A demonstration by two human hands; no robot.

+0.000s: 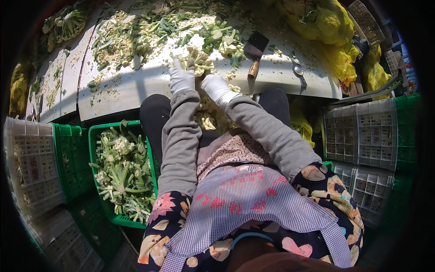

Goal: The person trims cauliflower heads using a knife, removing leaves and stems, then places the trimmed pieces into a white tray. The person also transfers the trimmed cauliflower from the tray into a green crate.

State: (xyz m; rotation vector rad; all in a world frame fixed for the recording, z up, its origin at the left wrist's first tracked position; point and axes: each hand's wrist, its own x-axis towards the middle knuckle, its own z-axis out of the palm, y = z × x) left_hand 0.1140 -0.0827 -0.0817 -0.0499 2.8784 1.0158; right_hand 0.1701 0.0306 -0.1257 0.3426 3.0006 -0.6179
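Observation:
My left hand [182, 79], in a white glove, holds a pale cauliflower piece [201, 64] above the front edge of the white worktable [112, 102]. Close against the near side of that piece is my right hand [219, 90], also gloved, with its fingers curled and turned away from view. Whether it grips a tool cannot be seen. Leafy cauliflower trimmings [217, 35] lie just beyond both hands. Cut florets [207, 121] show below the table edge, between my knees. To the right rests a broad-bladed cleaver [256, 46] with a wooden handle.
A metal spoon-like tool [298, 69] lies farther right. Yellow mesh sacks [316, 23] bulge at the back right. A green crate [131, 222] full of stalks and leaves stands by my left leg. Stacked plastic crates flank me, left [34, 170] and right [360, 132].

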